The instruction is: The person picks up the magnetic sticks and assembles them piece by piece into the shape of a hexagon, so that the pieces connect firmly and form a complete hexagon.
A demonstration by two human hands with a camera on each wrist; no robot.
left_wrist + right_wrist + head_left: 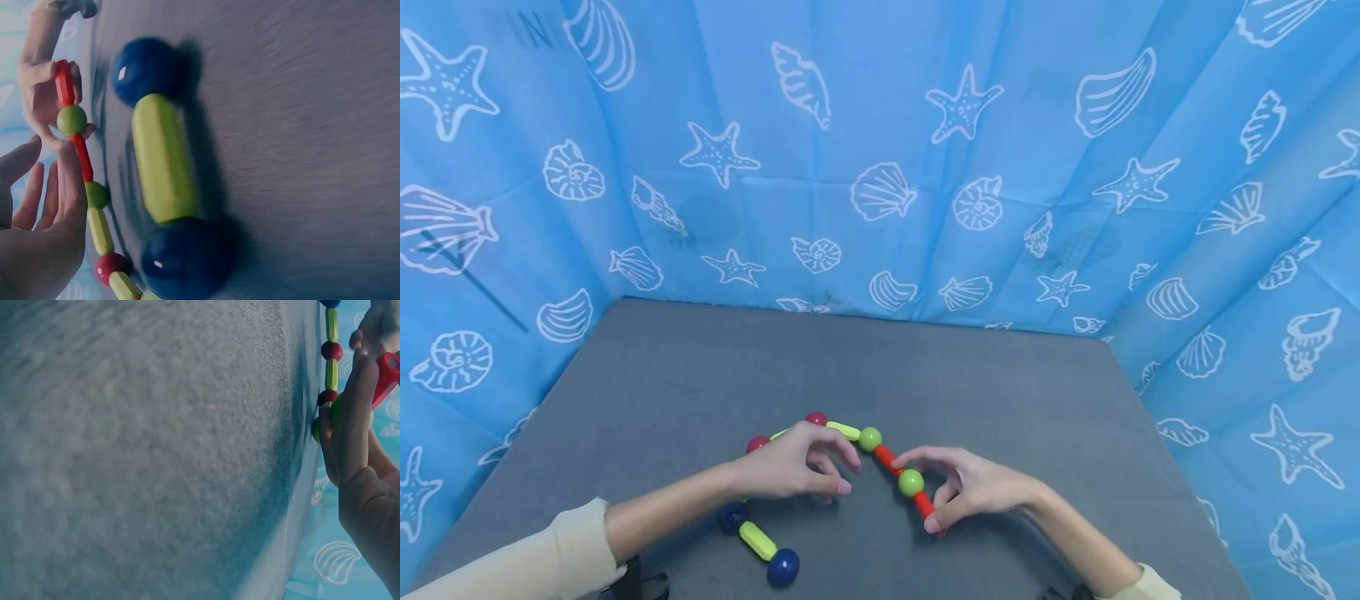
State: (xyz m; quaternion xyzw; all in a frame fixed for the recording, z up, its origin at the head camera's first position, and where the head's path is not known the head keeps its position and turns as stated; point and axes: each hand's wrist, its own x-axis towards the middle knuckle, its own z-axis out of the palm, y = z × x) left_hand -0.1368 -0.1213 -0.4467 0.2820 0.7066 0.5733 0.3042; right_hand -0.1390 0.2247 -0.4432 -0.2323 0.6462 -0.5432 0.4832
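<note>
A curved chain of balls and sticks lies on the grey table. My right hand [981,485] pinches the red stick [922,503] at the chain's right end between thumb and fingers. That stick joins a green ball [911,482], and a second red stick [886,456] runs from it to another green ball [870,439]. My left hand [797,463] is over the chain's inner side, fingers loosely bent and holding nothing; it hides part of the chain. In the right wrist view, the free end of the held red stick [386,378] has a hole.
A yellow-green stick [844,431] and red balls [816,418] form the chain's far part. At its left end, a yellow-green stick [758,541] links two dark blue balls [783,567]. A blue shell-print curtain [880,242] surrounds the table [985,375].
</note>
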